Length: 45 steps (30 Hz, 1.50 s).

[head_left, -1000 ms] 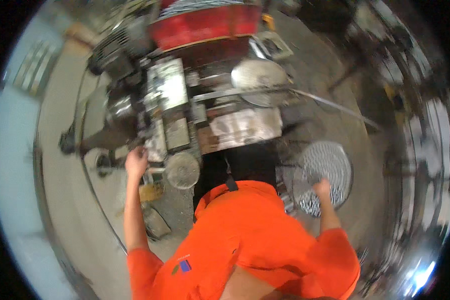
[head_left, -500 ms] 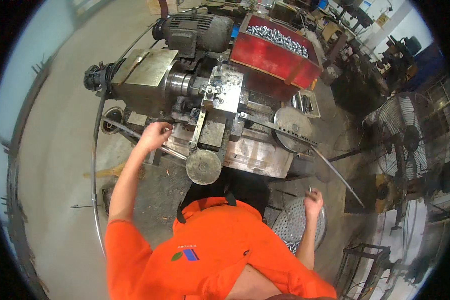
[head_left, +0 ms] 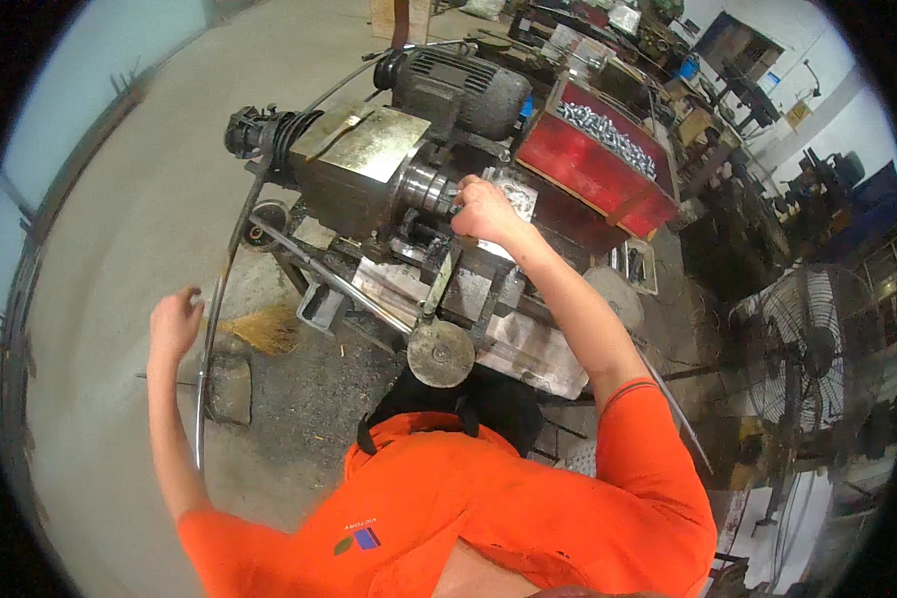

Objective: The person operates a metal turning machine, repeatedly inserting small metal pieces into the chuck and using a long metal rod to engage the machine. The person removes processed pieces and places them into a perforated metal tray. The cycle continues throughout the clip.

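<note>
My right hand (head_left: 483, 209) reaches forward to the mouth of the steel chuck (head_left: 421, 187) on a small bench lathe (head_left: 369, 159). Its fingers are closed on a small workpiece there, mostly hidden by the hand. My left hand (head_left: 174, 324) hangs out to the left with curled fingers, just beside a long curved metal lever rod (head_left: 204, 389). Whether it grips the rod I cannot tell. A round handwheel (head_left: 441, 354) faces me at the front of the machine, above my orange shirt.
A grey electric motor (head_left: 458, 90) sits behind the lathe. A red bin (head_left: 593, 184) of several small metal parts stands to its right. A standing fan (head_left: 802, 349) is at the far right. A straw broom (head_left: 259, 329) lies on the concrete floor (head_left: 140, 209).
My right hand has come up from the mesh basket low on the right to the chuck. My left hand has left the machine's front and swung out left, beside the lever rod.
</note>
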Available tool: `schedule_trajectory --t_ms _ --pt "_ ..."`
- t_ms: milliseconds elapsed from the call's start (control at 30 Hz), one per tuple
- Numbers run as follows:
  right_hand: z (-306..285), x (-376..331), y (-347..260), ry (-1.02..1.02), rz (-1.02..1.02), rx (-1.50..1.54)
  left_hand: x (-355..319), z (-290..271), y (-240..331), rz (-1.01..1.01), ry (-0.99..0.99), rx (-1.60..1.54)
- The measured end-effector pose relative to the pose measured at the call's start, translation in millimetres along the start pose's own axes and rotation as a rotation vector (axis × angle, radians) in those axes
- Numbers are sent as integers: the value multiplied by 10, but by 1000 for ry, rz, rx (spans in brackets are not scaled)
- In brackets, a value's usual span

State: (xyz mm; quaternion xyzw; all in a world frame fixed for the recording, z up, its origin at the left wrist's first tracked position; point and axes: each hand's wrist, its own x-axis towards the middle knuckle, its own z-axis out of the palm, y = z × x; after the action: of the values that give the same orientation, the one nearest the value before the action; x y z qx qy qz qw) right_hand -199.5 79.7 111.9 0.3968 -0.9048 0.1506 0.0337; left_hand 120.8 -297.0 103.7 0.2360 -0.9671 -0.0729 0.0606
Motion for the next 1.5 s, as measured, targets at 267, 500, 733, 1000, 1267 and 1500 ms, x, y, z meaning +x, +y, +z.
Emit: schedule_trajectory --t_ms 267,500,733,1000,1267,1500 --pt "258 136 129 55 67 405 -601 479 -361 -138 22 -259" --pt "171 371 84 -140 49 277 -694 439 -68 -196 70 -254" --pt "264 345 215 -74 -114 306 -459 719 -229 -260 -45 107" --pt "122 302 -23 -81 134 286 501 603 -2135 19 223 546" --pt "-304 -558 174 340 -139 257 693 1041 -828 -88 770 -284" --pt "-626 -2431 864 296 498 192 616 2690 489 83 -363 92"
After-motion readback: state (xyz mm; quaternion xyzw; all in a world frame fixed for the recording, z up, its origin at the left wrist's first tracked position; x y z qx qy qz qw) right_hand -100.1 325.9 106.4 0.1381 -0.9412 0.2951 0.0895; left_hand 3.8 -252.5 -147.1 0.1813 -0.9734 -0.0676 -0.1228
